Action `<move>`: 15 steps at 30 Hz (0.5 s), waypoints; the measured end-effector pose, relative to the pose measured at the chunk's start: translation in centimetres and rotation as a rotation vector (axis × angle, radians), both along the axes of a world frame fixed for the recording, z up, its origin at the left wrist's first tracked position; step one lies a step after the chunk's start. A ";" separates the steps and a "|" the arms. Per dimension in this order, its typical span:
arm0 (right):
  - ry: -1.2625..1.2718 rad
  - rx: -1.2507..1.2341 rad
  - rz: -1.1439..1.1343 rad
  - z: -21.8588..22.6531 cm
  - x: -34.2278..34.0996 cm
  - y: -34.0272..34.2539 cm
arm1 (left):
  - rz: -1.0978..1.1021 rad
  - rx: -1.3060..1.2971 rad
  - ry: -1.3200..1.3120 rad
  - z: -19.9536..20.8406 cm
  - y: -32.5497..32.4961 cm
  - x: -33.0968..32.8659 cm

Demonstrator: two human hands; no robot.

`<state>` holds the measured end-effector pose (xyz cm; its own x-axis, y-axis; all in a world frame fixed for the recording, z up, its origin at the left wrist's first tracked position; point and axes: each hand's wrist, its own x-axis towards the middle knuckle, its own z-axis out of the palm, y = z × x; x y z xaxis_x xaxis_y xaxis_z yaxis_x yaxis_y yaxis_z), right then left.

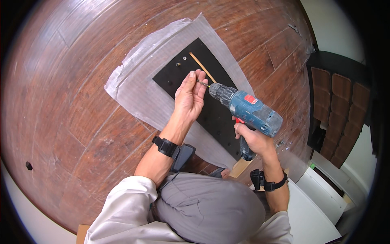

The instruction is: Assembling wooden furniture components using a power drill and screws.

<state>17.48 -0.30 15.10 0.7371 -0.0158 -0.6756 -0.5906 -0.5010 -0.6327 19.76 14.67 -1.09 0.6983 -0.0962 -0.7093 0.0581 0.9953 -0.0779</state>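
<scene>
My right hand (254, 138) is wrapped round the grip of a blue cordless drill (254, 112), its index finger by the red trigger. The drill points to the left, with a thin drill bit (203, 83) in its black chuck (221, 94). My left hand (189, 97) is palm up at the bit's tip, thumb and fingers closed around it. Whether a small screw is also in those fingers is hidden. Beneath both hands lies a flat black panel (170, 75) with small holes. Two small metal fittings (181, 61) and a light wooden strip (199, 63) are on the panel.
White foam sheeting (134, 91) lies under the panel on a brown wood-plank floor (81, 122). A small black piece (29, 165) is far left. At right stand a brown cushioned black-framed piece (339, 110) and white boards (313, 203). A wood piece (240, 167) lies near my knee.
</scene>
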 end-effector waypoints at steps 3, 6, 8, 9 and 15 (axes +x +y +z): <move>-0.252 -0.108 0.150 -1.8 -0.1 -0.4 | -0.065 -0.031 -0.037 0.0 -0.4 0.4; -0.307 -0.171 0.224 -2.1 1.5 0.4 | -0.003 -0.084 -0.114 -0.2 -0.8 1.3; -0.300 -0.194 0.266 -2.7 3.1 0.7 | 0.022 -0.117 -0.134 -0.6 -0.6 2.0; -0.283 -0.170 0.240 -3.0 3.8 1.0 | 0.048 -0.140 -0.150 -0.8 -0.4 2.3; -0.195 -0.161 0.252 -3.4 6.7 2.4 | 0.098 -0.169 -0.150 -2.4 -0.1 3.7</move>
